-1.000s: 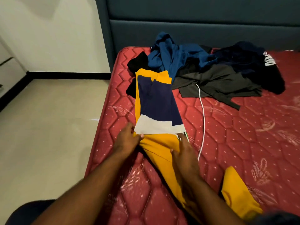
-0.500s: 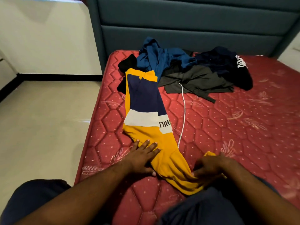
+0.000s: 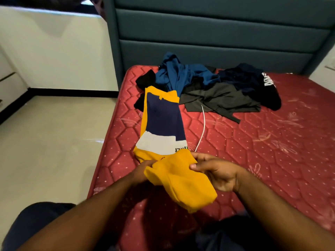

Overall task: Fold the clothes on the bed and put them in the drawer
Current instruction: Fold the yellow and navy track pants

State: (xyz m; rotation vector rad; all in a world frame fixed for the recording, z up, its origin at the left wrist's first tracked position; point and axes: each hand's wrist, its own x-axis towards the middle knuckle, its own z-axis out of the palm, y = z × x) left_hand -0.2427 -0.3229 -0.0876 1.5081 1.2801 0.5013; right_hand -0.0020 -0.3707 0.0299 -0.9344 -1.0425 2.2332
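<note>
Both our hands pinch the yellow hem end of the yellow-and-navy shirt, left hand and right hand lifting it off the red mattress, probably to fold it toward the unfolded pile beyond.

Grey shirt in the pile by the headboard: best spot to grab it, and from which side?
Judging by how it lies, take the grey shirt by its near edge, coming from the foot of the bed. That edge lies flat and bare on the mattress, while its far side is tucked under the blue shirt and the black garment. A white cord runs beneath that edge, so lift clear of it.
</note>
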